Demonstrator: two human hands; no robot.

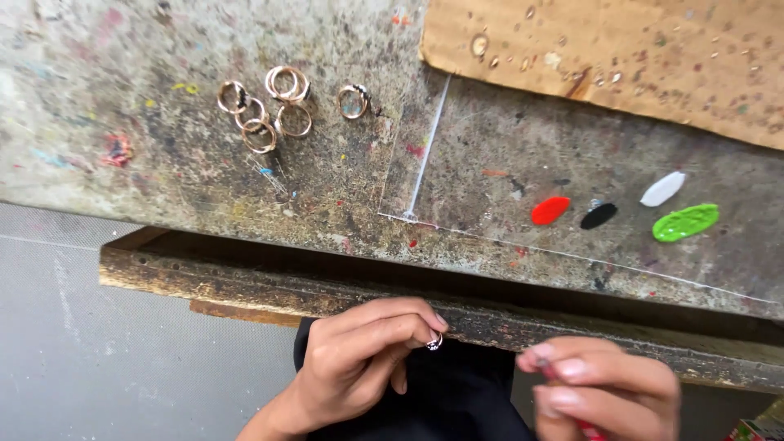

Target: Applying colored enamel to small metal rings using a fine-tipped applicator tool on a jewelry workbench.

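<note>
Left hand (359, 359): closed in a pinch; a small ring (434, 342) is gripped at the fingertips, held up below the table (204, 196) edge, seemingly so its face is presented to the other hand.

Right hand (604, 392): blurred, fingers pressed together around a thin red tool (584, 426), its tip aimed toward the ring.

Gold rings (273, 106): clustered on the table, well apart.

Paint blobs: red (550, 210), black (599, 216), white (662, 189), green (685, 222), laid in a row near the right hand's side.

Cardboard sheet (621, 49): lies at the table's far corner.

Paint-stained workbench (163, 188), worn wooden ledge (245, 282), grey floor (98, 359) below.
</note>
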